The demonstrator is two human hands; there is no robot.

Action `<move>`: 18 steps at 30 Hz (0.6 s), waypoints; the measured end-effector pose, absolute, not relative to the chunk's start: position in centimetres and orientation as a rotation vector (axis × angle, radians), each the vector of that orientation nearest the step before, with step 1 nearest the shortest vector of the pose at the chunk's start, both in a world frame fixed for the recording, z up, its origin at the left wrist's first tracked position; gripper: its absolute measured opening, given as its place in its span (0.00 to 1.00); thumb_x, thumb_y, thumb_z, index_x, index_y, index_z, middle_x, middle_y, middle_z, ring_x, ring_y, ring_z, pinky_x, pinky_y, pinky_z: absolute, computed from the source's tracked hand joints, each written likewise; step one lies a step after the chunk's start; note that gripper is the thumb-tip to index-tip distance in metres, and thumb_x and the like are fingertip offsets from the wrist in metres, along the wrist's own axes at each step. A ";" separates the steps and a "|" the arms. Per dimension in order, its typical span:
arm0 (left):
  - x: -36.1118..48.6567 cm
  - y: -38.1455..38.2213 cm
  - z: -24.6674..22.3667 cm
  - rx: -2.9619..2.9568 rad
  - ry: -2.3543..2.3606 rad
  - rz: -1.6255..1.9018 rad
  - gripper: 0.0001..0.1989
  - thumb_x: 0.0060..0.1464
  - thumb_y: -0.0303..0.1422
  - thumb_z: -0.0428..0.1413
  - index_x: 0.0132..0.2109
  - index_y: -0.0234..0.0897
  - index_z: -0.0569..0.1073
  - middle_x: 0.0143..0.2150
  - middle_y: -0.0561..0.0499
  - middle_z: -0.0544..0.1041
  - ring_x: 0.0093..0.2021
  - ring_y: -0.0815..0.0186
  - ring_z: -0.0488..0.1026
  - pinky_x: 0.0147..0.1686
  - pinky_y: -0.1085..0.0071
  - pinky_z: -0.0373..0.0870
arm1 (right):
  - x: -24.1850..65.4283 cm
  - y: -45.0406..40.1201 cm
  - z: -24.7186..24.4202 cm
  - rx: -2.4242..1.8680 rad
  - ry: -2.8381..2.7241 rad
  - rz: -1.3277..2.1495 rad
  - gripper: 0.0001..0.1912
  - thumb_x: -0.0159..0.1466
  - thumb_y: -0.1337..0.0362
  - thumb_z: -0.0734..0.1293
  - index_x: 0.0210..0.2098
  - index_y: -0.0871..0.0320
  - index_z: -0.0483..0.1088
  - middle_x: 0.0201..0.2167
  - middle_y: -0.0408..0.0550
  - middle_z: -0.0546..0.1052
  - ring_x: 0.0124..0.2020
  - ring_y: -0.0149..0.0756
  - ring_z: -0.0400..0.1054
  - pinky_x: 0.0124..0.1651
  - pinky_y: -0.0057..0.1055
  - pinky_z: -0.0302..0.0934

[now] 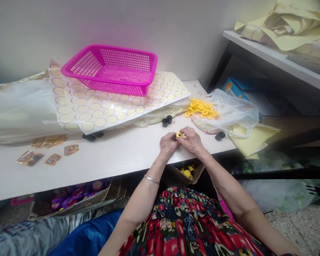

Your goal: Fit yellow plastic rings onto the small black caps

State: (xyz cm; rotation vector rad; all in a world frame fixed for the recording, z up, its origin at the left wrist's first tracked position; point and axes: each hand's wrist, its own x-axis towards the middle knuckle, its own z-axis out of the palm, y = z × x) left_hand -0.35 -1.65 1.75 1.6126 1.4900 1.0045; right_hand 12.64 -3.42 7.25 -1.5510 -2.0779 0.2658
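Over the front part of the white table, my left hand (168, 144) and my right hand (190, 141) meet with fingers closed in a pinch. Between them is a small round yellow piece (179, 134) with a dark centre; my fingers cover part of it. Two short black cylinders (165, 121) stand just beyond my left hand. A heap of yellow ring-shaped pieces (202, 107) lies beyond my right hand, beside a clear plastic bag (233, 110). More black pieces (220, 136) sit to the right.
A pink basket (122, 85) rests on sheets of round stickers (117, 113). Small printed packets (29, 158) lie on the left of the white table (101, 167). Below the edge, a carton (185, 178) holds yellow and black pieces, another (93, 201) purple items. A shelf (282, 60) stands right.
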 end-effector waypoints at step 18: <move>-1.5 -1.7 2.5 1.358 1.131 1.094 0.14 0.44 0.31 0.52 0.38 0.32 0.76 0.22 0.54 0.71 0.22 0.73 0.64 0.24 0.76 0.61 | 11.8 -2.2 7.9 -1.611 -2.173 0.525 0.07 0.56 0.67 0.62 0.27 0.60 0.71 0.31 0.45 0.67 0.31 0.30 0.62 0.36 0.26 0.54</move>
